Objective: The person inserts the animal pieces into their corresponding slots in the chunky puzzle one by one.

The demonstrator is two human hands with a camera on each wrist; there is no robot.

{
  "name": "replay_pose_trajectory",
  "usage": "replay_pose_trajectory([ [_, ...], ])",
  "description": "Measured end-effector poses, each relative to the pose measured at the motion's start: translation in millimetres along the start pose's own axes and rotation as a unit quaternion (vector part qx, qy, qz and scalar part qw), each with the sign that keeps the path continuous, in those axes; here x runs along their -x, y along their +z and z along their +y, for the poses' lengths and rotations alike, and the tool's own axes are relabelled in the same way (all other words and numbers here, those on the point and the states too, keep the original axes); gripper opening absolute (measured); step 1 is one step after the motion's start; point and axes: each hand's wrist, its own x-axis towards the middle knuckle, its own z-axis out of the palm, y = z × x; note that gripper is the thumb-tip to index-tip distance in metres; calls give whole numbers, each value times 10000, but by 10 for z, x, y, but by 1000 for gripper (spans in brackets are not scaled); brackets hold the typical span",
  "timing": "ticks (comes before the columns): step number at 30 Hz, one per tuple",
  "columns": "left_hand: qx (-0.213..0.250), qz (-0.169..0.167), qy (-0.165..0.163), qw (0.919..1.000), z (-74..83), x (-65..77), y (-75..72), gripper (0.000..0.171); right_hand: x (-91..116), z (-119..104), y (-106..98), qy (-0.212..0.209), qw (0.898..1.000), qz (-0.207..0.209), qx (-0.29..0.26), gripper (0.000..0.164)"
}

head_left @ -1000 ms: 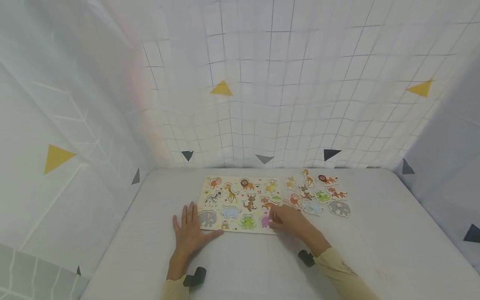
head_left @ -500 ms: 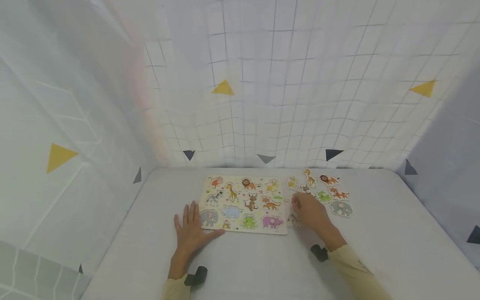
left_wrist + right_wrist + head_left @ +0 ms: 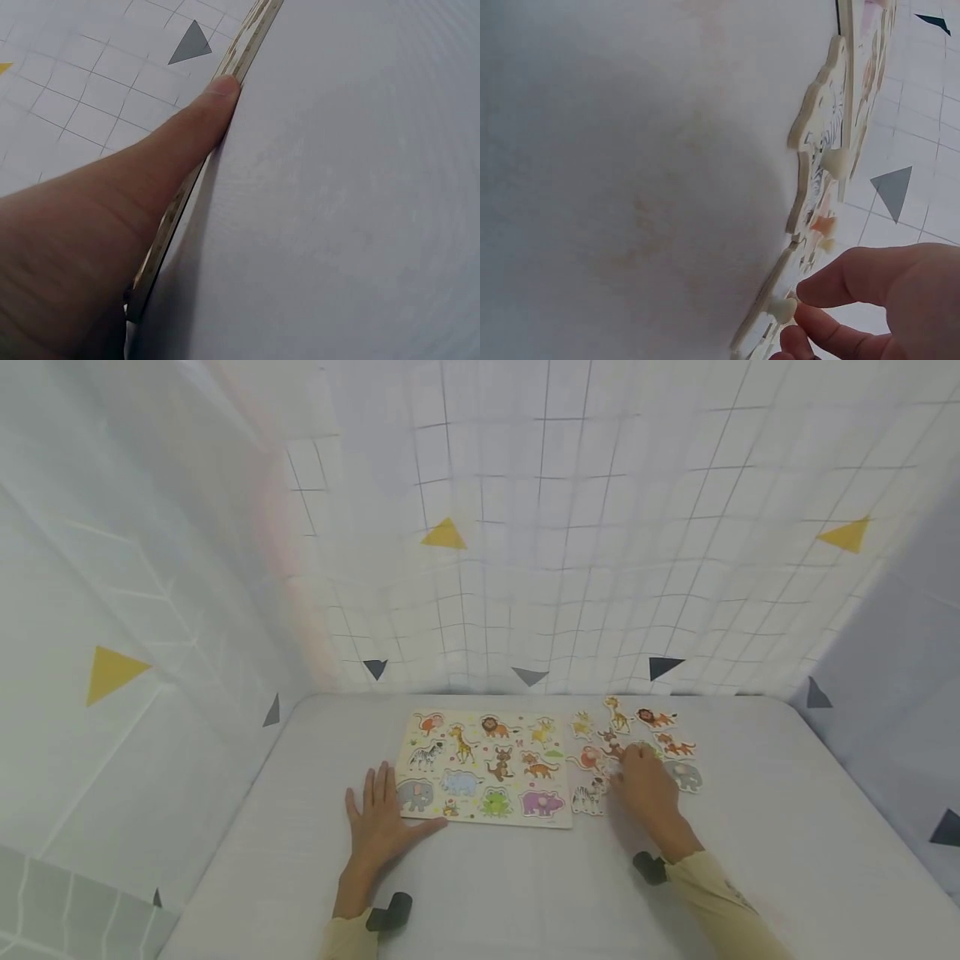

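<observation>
My left hand [image 3: 381, 827] rests with fingers spread at the lower left corner of an animal puzzle board [image 3: 480, 762]. Its thumb [image 3: 199, 116] presses along the board's near edge. To the right, my right hand [image 3: 648, 792] reaches over the loose pieces. In the right wrist view its thumb and fingertips pinch the small pale knob [image 3: 782, 310] of a whitish-blue puzzle piece, which the hand hides in the head view. Next to that hand lie the zebra piece [image 3: 587, 798], monkey piece [image 3: 589, 758] and kangaroo piece [image 3: 611, 744]. The purple hippo piece [image 3: 542, 803], with a knob, sits in the board.
Farther back are the giraffe piece [image 3: 617, 717], lion piece [image 3: 656, 718], tiger piece [image 3: 675, 745] and a yellow horned animal piece [image 3: 581, 725]. The elephant piece [image 3: 684, 775] and frog piece [image 3: 655, 749] are partly covered by my right hand. A white gridded curtain [image 3: 510, 568] hangs behind the table.
My right hand has moved right, from the purple hippo in the board to the loose pieces, uncovering the zebra and monkey pieces. The left hand stays in place.
</observation>
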Motion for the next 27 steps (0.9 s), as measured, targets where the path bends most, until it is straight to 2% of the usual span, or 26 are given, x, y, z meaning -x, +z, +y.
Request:
replay_pose_trajectory([
  [9, -2, -17, -6, 10000, 11, 7, -25, 137, -11, 117, 47, -20, 9998, -137, -134, 25],
  [15, -5, -49, -4, 10000, 0, 0, -17, 138, -10, 158, 18, -177, 9994, -101, -285, 19],
  [27, 13, 25, 13, 10000, 8, 9, -3, 137, -42, 224, -6, -220, 9989, -156, -375, 19],
])
